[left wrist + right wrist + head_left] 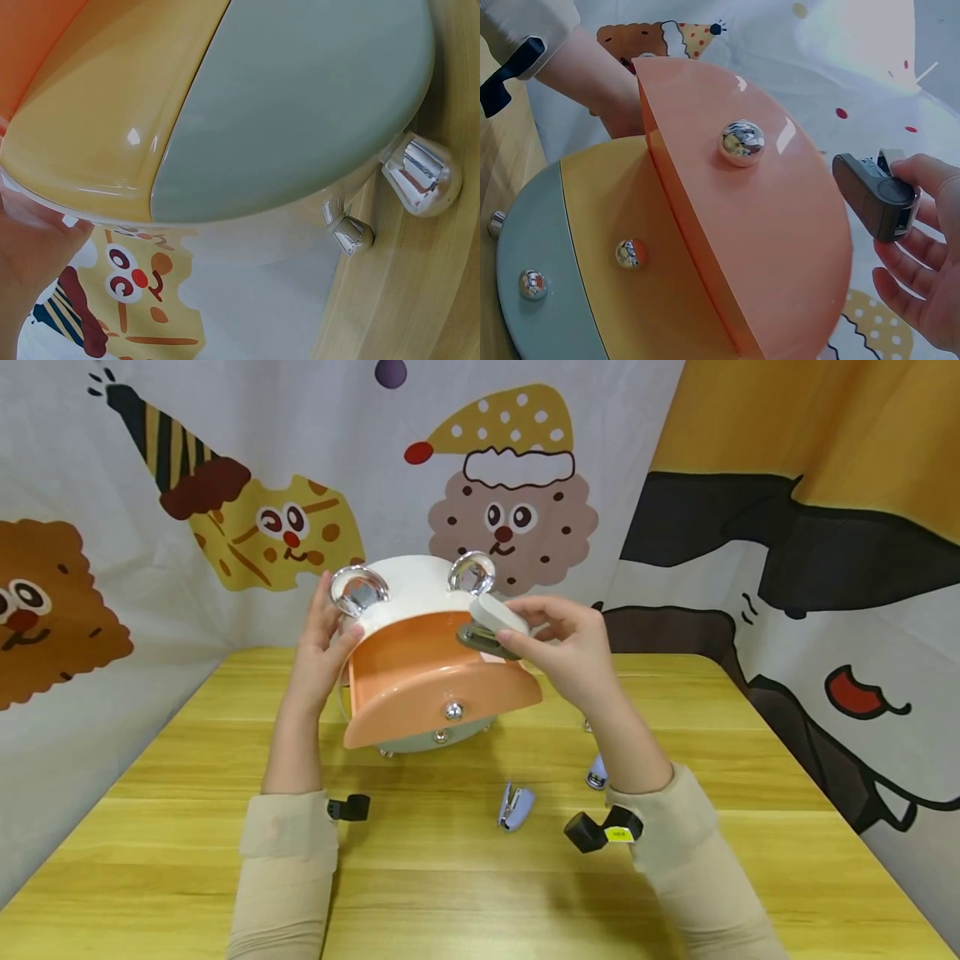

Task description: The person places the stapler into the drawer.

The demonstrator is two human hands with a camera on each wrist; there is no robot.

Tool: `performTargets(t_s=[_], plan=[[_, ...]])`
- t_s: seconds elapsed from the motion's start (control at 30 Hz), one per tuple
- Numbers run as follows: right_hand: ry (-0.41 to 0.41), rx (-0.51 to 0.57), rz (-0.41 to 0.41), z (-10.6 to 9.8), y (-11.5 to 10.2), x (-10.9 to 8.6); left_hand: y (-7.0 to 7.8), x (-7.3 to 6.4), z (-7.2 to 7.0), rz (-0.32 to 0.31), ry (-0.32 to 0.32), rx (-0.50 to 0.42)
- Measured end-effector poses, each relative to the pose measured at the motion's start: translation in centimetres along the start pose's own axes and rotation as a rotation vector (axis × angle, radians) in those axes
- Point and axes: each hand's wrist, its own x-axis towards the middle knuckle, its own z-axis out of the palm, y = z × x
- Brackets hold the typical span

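A round desktop drawer box (417, 583) with a white top, two chrome ears and chrome feet stands on the table. Its orange top drawer (420, 702) is pulled out. Below sit a yellow drawer (619, 225) and a green drawer (536, 232), both closed, each with a chrome knob. With thumb in front and fingers behind, my left hand (318, 660) grips the box's upper left side. My right hand (573, 647) pinches a small grey-and-white stapler (491, 625) over the right part of the open drawer. The drawer's inside is hidden in the right wrist view.
A small lilac stapler (515, 807) lies on the wooden table (435, 877) in front of the box. Another lilac item (597, 773) is partly hidden behind my right forearm. A printed curtain (390, 477) hangs behind the table.
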Motion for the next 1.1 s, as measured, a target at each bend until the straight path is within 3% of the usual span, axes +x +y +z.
performTargets(t_s=[0.53, 0.9, 1.1], plan=[[-0.236, -0.063, 0.114, 3.3, 0.6, 2.0, -0.1, 0.0, -0.1, -0.006, 0.007, 0.005], [-0.18, -0.048, 0.107, 3.6, 1.1, 1.5, -0.1, -0.2, -0.1, -0.023, 0.005, 0.007], [-0.112, -0.047, -0.004, 3.4, 0.6, 1.0, -0.1, -0.1, -0.1, -0.018, 0.004, 0.007]])
